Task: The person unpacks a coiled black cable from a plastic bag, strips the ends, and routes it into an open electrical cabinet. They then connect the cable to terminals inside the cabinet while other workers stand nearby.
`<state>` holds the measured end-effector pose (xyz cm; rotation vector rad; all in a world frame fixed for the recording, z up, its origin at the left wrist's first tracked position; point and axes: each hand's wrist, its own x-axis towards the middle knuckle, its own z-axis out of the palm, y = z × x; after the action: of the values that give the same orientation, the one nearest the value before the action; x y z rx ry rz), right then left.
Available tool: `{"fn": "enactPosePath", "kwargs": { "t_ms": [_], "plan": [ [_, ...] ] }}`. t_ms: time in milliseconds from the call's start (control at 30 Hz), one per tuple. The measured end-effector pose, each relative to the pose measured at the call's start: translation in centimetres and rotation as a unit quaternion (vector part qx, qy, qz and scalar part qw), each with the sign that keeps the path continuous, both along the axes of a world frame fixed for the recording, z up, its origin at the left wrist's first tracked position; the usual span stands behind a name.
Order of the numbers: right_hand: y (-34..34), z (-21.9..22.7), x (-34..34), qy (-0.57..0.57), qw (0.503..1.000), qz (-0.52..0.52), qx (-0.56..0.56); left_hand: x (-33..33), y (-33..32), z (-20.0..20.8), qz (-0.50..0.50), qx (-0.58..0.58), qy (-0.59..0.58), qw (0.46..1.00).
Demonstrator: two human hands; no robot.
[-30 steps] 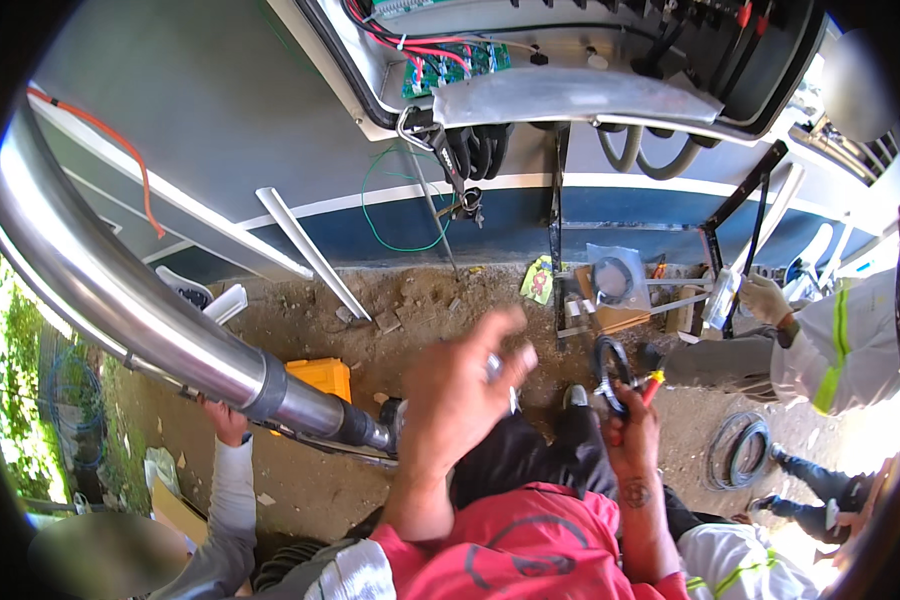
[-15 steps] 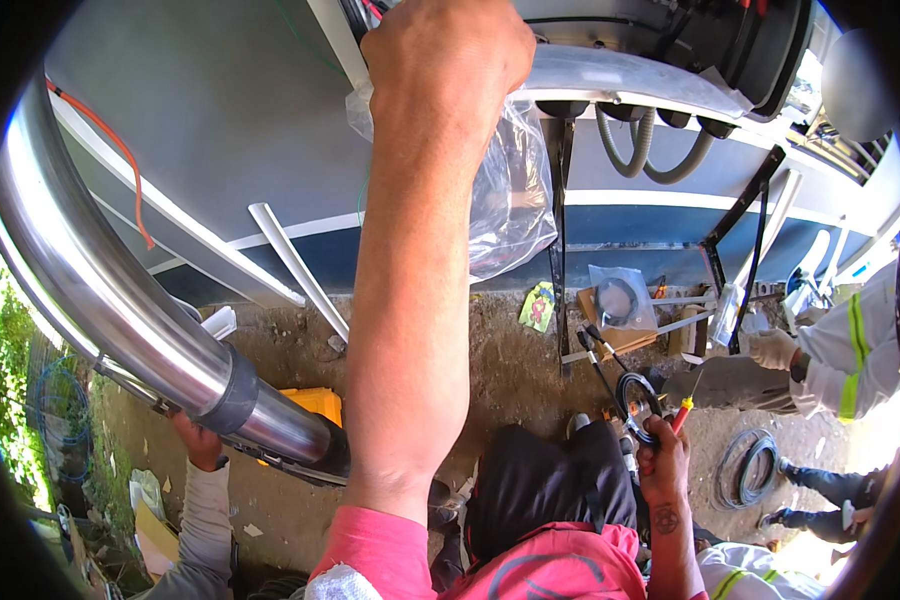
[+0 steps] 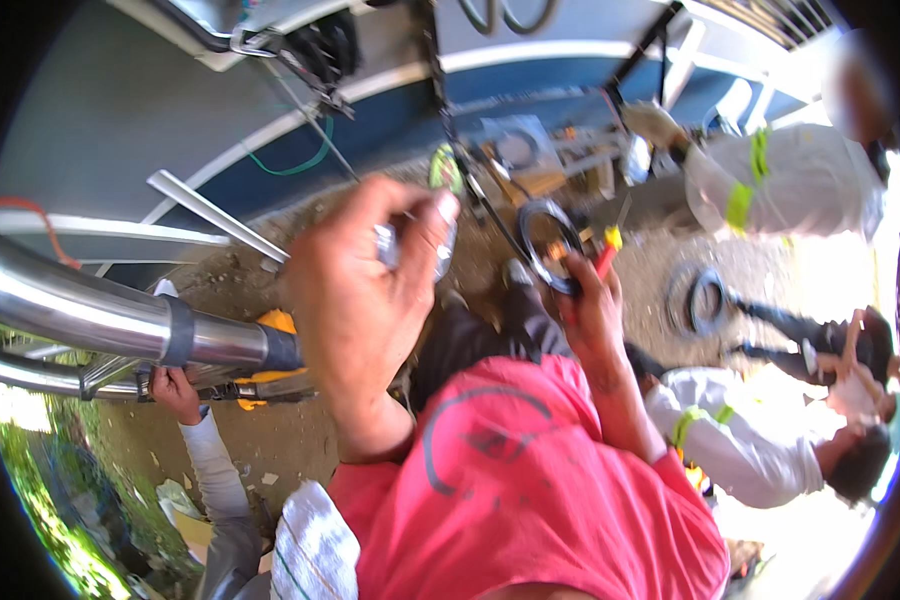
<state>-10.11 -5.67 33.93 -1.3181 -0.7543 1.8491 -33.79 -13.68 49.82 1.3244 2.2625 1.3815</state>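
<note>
My left hand (image 3: 365, 290) is raised in front of my chest, fingers curled round a crumpled clear plastic bag (image 3: 444, 248). Only bits of the plastic show past the thumb and fingers; the rest is hidden. Lower to the right, my right hand (image 3: 595, 305) grips a red-and-yellow screwdriver (image 3: 607, 252), its thin shaft pointing up. The same hand also holds a coiled black cable (image 3: 522, 235), whose ends trail toward the wall.
A steel tube ladder (image 3: 90, 308) crosses at left, gripped by another person's hand (image 3: 176, 394). A gloved co-worker in a white hi-vis shirt (image 3: 785, 185) is at right. Black metal struts (image 3: 433, 75) stand by the wall. A cable coil (image 3: 708, 300) lies on the ground.
My left hand has come down from the equipment on the wall, bringing the plastic bag. My view has swung lower. The right hand keeps the screwdriver and cable.
</note>
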Motion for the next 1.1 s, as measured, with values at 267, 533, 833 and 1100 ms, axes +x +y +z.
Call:
{"fn": "enactPosePath", "kwargs": {
  "t_ms": [267, 533, 833, 1100],
  "plan": [
    [0.2, 6.2, -3.4, 0.019, 0.999, 0.025, 0.018, 3.1, -1.2, -6.3, -0.124, 0.061, 0.034, 0.990],
    [-0.1, 6.3, -6.6, 0.022, 0.999, 0.000, 0.047, 2.5, -0.6, -7.8, -0.099, 0.091, 0.006, 0.991],
    [0.9, 5.6, -7.7, 0.028, 0.998, 0.016, 0.055, -0.5, 0.7, -9.3, -0.118, 0.085, -0.376, 0.915],
    [0.3, 6.2, -7.5, -0.079, 0.982, 0.140, 0.095, -2.1, 0.2, -12.0, -0.205, 0.110, -0.585, 0.777]
  ]
}}
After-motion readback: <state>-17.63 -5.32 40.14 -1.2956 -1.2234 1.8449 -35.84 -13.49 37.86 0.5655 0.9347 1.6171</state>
